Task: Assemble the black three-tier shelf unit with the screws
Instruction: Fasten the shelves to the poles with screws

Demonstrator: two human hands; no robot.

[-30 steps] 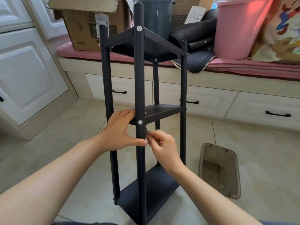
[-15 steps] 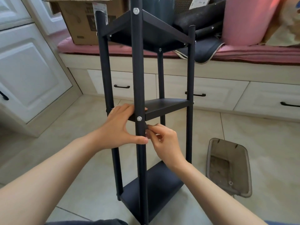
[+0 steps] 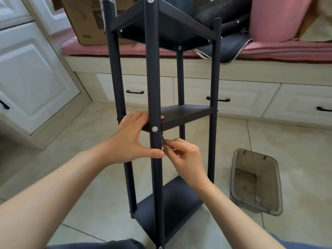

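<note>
Grey tray (image 3: 239, 177), cardboard box (image 3: 84, 20), pink tub (image 3: 276, 18)

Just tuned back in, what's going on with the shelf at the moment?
A person is working on the upright black shelf unit, at the middle tier's front corner. The left hand grips the front post and tier beside a silver screw head. The right hand pinches a small dark tool just under that corner, seemingly tightening. All three tiers sit in place. A plastic tray lies on the floor to the right.

Shelf unit (image 3: 154, 87) stands on floor — tray (image 3: 256, 180) right, bench (image 3: 251, 69) behind.
</note>
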